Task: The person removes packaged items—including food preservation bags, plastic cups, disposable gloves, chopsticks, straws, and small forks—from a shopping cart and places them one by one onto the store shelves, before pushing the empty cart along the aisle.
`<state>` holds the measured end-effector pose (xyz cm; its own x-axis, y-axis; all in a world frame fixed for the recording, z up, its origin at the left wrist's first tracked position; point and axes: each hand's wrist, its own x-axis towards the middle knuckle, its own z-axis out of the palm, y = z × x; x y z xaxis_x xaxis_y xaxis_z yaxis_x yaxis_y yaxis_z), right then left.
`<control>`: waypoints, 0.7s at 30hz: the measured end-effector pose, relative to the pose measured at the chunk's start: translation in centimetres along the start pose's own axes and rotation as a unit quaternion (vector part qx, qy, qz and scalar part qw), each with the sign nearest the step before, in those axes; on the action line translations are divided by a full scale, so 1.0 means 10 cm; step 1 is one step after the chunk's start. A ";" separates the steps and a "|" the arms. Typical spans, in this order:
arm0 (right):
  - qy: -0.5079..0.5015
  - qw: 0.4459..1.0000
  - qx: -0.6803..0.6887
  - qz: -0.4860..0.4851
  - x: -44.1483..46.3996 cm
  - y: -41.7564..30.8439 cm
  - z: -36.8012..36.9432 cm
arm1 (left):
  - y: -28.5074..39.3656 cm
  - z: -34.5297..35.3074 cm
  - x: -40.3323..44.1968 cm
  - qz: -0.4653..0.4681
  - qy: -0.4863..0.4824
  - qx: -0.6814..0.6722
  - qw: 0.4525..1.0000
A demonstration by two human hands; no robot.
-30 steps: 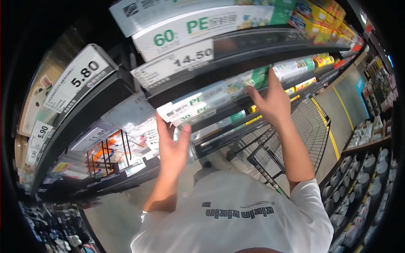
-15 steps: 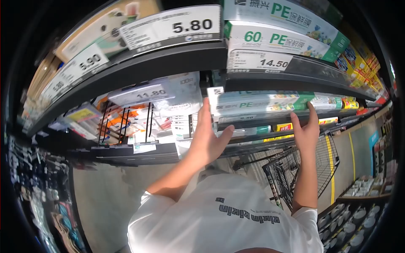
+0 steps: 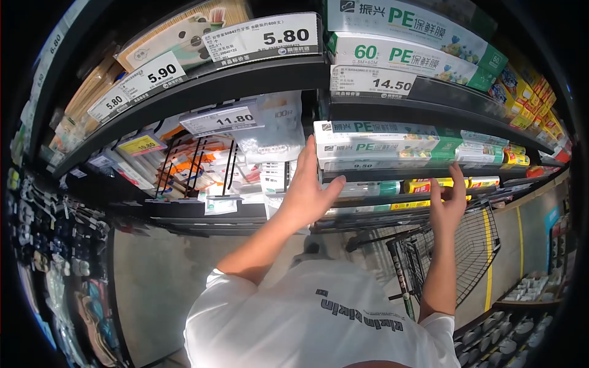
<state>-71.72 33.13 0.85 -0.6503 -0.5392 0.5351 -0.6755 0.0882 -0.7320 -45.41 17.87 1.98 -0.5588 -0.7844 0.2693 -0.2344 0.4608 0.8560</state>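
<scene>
White and green PE film boxes (image 3: 380, 147) lie stacked on the lower shelf, above a 9.50 price strip. My left hand (image 3: 307, 187) is at their left end, its fingers along the end face and its thumb spread apart below the front edge. Near the right part of the boxes is my right hand (image 3: 448, 199), fingers apart and curved, one fingertip by the shelf's front edge. Neither hand is closed round a box. On the shelf above are larger PE film boxes (image 3: 411, 58) over a 14.50 price tag (image 3: 374, 83).
Below on the right stands a wire shopping cart (image 3: 472, 251). Bagged goods hang on black hooks (image 3: 196, 162) at the left, under an 11.80 tag (image 3: 224, 119). Yellow rolls (image 3: 423, 185) lie on a lower shelf. Racks of goods (image 3: 509, 331) line the right side.
The view has swung left, so the shelves appear farther right and more level. My right hand has lowered from the boxes' front toward the shelf edge. My left hand stays at their left end.
</scene>
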 end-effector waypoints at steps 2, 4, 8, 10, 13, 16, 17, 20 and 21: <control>0.015 1.000 0.018 -0.002 -0.12 0.18 -0.11 | 0.00 -0.02 0.00 0.000 -0.005 -0.001 1.000; 0.019 1.000 0.010 -0.015 -0.33 0.47 -0.24 | -0.04 -0.01 0.01 0.011 -0.007 -0.012 1.000; -0.074 0.991 -0.112 0.012 -0.99 0.75 -0.65 | -0.16 0.05 -0.16 -0.018 0.071 -0.049 0.996; -0.055 0.992 -0.093 0.061 -1.42 0.87 -0.86 | -0.12 -0.01 -0.33 0.020 0.140 -0.013 0.990; -0.020 0.981 -0.116 0.154 -2.18 1.10 -1.19 | -0.18 0.13 -0.58 0.128 0.204 -0.127 0.962; -0.010 0.937 -0.140 0.319 -2.67 0.97 -1.36 | -0.34 0.55 -0.77 0.139 0.149 -0.163 0.965; -0.054 0.950 -0.200 0.235 -2.90 1.12 -1.32 | -0.38 0.70 -0.78 0.113 0.078 -0.159 0.978; -0.083 0.940 -0.281 0.177 -3.12 1.02 -1.23 | -0.44 1.27 -0.83 0.049 -0.120 -0.108 0.986; -0.078 0.931 -0.302 0.192 -3.10 0.98 -1.19 | -0.38 1.45 -0.81 0.080 -0.182 -0.031 0.980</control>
<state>-62.30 60.71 -17.84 -0.8576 -0.4814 0.1813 -0.5064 0.7284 -0.4615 -51.57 28.45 -9.87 -0.8335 -0.4995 0.2363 -0.0790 0.5311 0.8436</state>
